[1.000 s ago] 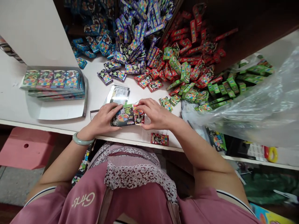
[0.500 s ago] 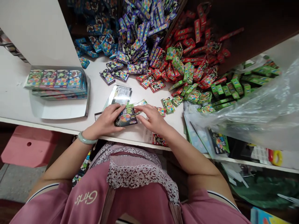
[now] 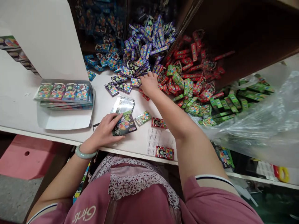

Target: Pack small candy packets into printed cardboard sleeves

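My left hand, with a jade-like bangle on the wrist, grips a flat black-and-green printed packet near the table's front edge, thumb toward me. My right hand reaches out to the near side of the heap, where the purple boxes meet the red boxes. Its fingers bend down over the boxes and their tips are hidden. A small purple box lies right beside it. Between the hands are a small green-and-white box and a small red box.
A white open carton with stacked printed packs stands at left. Blue boxes and green boxes flank the heap. Clear plastic film covers the right side. A sheet of round stickers and another red box lie at the front edge.
My right hand has left the black packet and moved forward to the heap of purple and red boxes. My left hand still holds the packet, now slightly tilted. The view has shifted.
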The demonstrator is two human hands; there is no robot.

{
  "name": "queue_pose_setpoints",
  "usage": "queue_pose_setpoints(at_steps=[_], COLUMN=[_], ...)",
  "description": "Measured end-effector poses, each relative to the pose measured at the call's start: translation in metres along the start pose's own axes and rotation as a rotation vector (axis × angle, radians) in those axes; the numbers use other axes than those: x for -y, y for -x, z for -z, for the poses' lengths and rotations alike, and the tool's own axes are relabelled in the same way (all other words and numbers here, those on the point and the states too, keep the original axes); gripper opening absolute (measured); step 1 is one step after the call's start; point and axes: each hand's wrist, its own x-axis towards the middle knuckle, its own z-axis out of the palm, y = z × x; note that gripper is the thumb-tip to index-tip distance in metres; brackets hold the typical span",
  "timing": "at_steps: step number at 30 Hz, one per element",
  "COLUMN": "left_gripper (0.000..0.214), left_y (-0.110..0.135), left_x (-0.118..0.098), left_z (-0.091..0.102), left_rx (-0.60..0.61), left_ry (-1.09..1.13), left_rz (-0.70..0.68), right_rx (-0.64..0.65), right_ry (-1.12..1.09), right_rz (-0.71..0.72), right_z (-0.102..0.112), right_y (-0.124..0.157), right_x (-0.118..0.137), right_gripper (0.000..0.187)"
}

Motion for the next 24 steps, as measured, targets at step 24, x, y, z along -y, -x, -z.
queue_pose_setpoints(at_steps=[24], left_gripper=[0.088], left_y=[-0.01], left_x=[-0.001], left_z=[0.021], left_rx=[0.071], left_ry=[0.077], left_rz=[0.126], right_rx=[0.333], right_ry=[-0.382], right_rz=[0.292], right_z=[0.003], right_y=[0.143], right_x=[-0.027], right_gripper=[0.083])
